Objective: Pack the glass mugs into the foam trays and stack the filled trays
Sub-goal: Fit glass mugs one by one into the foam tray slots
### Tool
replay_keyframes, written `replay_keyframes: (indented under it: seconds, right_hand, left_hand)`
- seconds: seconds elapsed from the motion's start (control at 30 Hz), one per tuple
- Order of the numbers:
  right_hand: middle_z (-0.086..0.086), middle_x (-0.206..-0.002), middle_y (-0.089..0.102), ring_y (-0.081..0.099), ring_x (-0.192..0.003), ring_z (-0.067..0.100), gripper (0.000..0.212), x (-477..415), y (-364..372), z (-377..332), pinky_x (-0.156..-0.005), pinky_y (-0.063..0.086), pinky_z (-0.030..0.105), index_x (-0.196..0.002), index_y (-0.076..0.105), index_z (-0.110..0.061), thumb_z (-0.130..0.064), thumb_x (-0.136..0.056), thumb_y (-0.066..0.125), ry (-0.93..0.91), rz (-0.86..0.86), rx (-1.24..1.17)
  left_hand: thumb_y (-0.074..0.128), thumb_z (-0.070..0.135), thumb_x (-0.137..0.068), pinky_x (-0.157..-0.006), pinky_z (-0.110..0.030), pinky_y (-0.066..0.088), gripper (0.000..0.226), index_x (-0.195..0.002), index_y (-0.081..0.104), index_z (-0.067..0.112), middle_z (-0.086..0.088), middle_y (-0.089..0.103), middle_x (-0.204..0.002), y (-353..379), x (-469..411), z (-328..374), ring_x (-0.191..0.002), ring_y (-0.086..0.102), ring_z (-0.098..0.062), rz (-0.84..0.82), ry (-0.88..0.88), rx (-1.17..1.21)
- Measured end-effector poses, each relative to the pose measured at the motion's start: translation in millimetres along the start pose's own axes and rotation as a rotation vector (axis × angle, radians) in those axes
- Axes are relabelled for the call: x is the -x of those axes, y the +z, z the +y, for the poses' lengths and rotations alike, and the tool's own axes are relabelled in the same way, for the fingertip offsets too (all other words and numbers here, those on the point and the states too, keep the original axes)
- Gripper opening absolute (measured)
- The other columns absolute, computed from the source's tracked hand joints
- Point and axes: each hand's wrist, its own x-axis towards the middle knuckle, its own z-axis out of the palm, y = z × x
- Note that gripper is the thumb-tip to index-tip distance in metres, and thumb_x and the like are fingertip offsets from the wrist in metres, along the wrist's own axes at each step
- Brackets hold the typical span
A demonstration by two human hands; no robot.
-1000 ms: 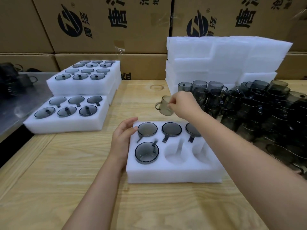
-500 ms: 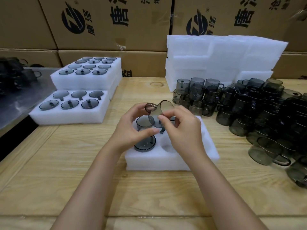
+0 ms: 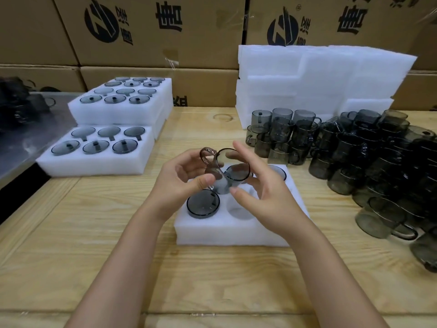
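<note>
The foam tray (image 3: 231, 233) lay on the table (image 3: 94, 256) directly below both grips. Its near pocket under the left grip (image 3: 184, 185) held a seated mug (image 3: 203, 205). The pocket (image 3: 240, 209) under the right grip (image 3: 267, 200) was empty. Both grips were closed on one glass mug (image 3: 233, 172), held tilted above the tray with its handle (image 3: 207, 154) uppermost beside the left grip's fingers. The glass was judged rigid, smooth, brittle and light. It was best held by the body wall, thumb opposing fingers, and lowered without striking seated mugs. Loose mugs (image 3: 354, 157) stood right of the right grip, filled trays (image 3: 94, 164) lay left of the left grip, and blank foam (image 3: 319, 74) stood beyond.
</note>
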Motion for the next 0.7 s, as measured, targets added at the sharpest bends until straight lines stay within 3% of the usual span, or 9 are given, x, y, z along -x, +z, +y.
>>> replay_keyframes:
  seconds: [0.1, 0.2, 0.3, 0.4, 0.47, 0.57, 0.7]
  right_hand:
    - [-0.014, -0.126, 0.051, 0.051, -0.114, 0.0, 0.073, -1, -2, 2, -0.095, 0.04, 0.016, -0.138, 0.034, -0.037, -0.011, -0.081, 0.071, 0.03, 0.051, 0.07]
    - [-0.016, -0.113, 0.049, 0.051, -0.098, -0.004, 0.072, -1, -4, 2, -0.081, 0.037, 0.007, -0.137, 0.044, -0.029, -0.023, -0.074, 0.079, 0.023, 0.136, 0.232]
    - [-0.02, -0.102, 0.048, 0.048, -0.091, -0.008, 0.06, 0, -9, -1, -0.072, 0.035, 0.003, -0.116, 0.055, -0.027, -0.042, -0.063, 0.081, 0.036, 0.2, 0.37]
    - [-0.018, -0.092, 0.046, 0.045, -0.088, -0.001, 0.059, 2, -12, -2, -0.068, 0.035, 0.01, -0.096, 0.051, -0.026, -0.062, -0.055, 0.072, 0.036, 0.219, 0.563]
    - [-0.015, -0.089, 0.042, 0.04, -0.084, 0.003, 0.062, 2, -12, -2, -0.067, 0.033, 0.012, -0.091, 0.047, -0.024, -0.069, -0.052, 0.066, 0.034, 0.196, 0.655]
    - [-0.014, -0.089, 0.039, 0.039, -0.084, 0.006, 0.067, 3, -12, 0, -0.063, 0.033, 0.015, -0.087, 0.041, -0.023, -0.073, -0.048, 0.063, 0.104, 0.142, 0.684]
    - [-0.013, -0.078, 0.046, 0.044, -0.071, 0.005, 0.065, 4, -13, 1, -0.053, 0.033, 0.026, -0.08, 0.037, -0.025, -0.073, -0.048, 0.067, 0.209, 0.126, 0.674]
  left_hand:
    - [0.064, 0.011, -0.077, -0.08, -0.027, 0.054, 0.051, -0.125, 0.05, 0.022, -0.007, 0.074, -0.1, 2, 1, 0, -0.094, 0.07, -0.021, -0.019, -0.018, 0.009]
    - [0.066, 0.014, -0.08, -0.088, -0.031, 0.05, 0.042, -0.12, 0.054, 0.019, -0.006, 0.072, -0.109, 5, 1, 2, -0.106, 0.066, -0.02, -0.022, 0.011, -0.059]
    - [0.065, 0.028, -0.081, -0.099, -0.035, 0.046, 0.039, -0.116, 0.063, 0.011, -0.005, 0.067, -0.12, 7, 2, 4, -0.117, 0.059, -0.02, -0.124, 0.019, -0.149]
    - [0.059, 0.033, -0.083, -0.097, -0.02, 0.043, 0.041, -0.12, 0.064, 0.015, 0.003, 0.067, -0.122, 9, 4, 7, -0.12, 0.057, -0.013, -0.226, -0.005, -0.193]
    - [0.058, 0.035, -0.084, -0.097, -0.019, 0.041, 0.039, -0.118, 0.066, 0.017, 0.005, 0.067, -0.121, 10, 5, 6, -0.12, 0.057, -0.011, -0.259, -0.026, -0.23]
    - [0.063, 0.029, -0.085, -0.102, -0.024, 0.04, 0.035, -0.116, 0.068, 0.014, 0.005, 0.067, -0.121, 11, 3, 2, -0.121, 0.055, -0.009, -0.254, -0.045, -0.295]
    - [0.06, 0.025, -0.086, -0.096, -0.011, 0.038, 0.026, -0.11, 0.069, 0.027, 0.017, 0.067, -0.118, 13, 2, 2, -0.119, 0.054, -0.001, -0.282, -0.042, -0.316]
